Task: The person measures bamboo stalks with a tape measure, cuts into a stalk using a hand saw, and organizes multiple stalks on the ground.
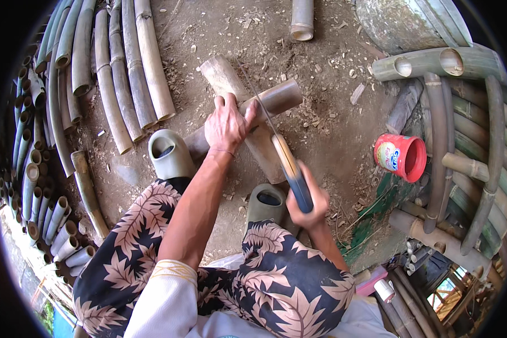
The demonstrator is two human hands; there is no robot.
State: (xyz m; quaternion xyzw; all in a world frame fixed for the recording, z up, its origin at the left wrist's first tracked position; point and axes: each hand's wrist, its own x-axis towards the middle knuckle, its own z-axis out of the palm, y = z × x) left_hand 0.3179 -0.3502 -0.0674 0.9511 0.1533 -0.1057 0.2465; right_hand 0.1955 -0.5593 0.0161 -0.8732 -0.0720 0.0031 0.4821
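Our count on the ground (pixel 332 146): two hands, one left hand (pixel 226 125) and one right hand (pixel 312 198), one saw (pixel 283 151), one short bamboo length (pixel 280 98), one wooden block (pixel 265 152).
We also count two shoes (pixel 174 166), one red tub (pixel 399 158) toward the right edge and one drum (pixel 411 25) at the far right corner; four pale poles (pixel 152 56) side by side toward the far left corner, one single pole (pixel 302 19) at the far edge, one lone pole (pixel 89 194) by the left edge; and two large holes (pixel 452 62) in one thick pole (pixel 425 65) at the right edge. The stacked poles (pixel 31 186) along the left edge overlap too much for us to number.
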